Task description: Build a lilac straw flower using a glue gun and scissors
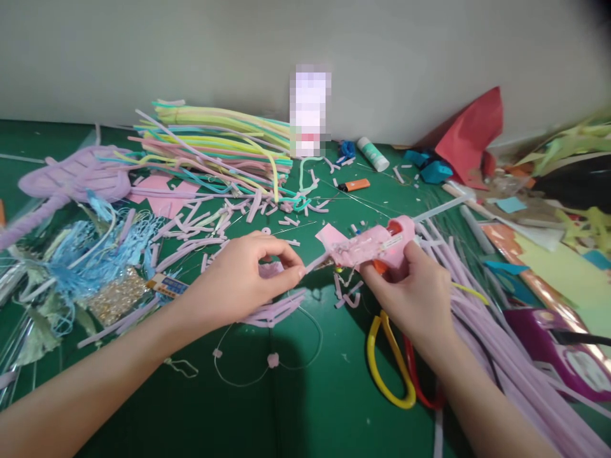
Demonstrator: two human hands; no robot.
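Note:
My left hand (243, 273) pinches a short lilac pipe cleaner piece (316, 262) between thumb and fingertip. My right hand (415, 299) is wrapped round a pink hot glue gun (367, 247), its nozzle pointing left at the piece. A clear glue stick (443, 207) sticks out of the gun's back. Under my left hand lies a lilac pipe cleaner shape (279, 310), partly covered by the hand. Below it a thin clear loop (321, 340) carries small lilac knobs (273, 360). Scissors (375, 359) with yellow and red handles lie beneath my right wrist.
Colourful pipe cleaners (214, 140) are heaped at the back, with lilac offcuts (200, 222) in front. Blue tassels (128, 235) and a bag of beads (119, 296) lie left. An orange lighter (356, 185) and white tube (372, 154) lie behind; lilac stems (515, 375) spread right.

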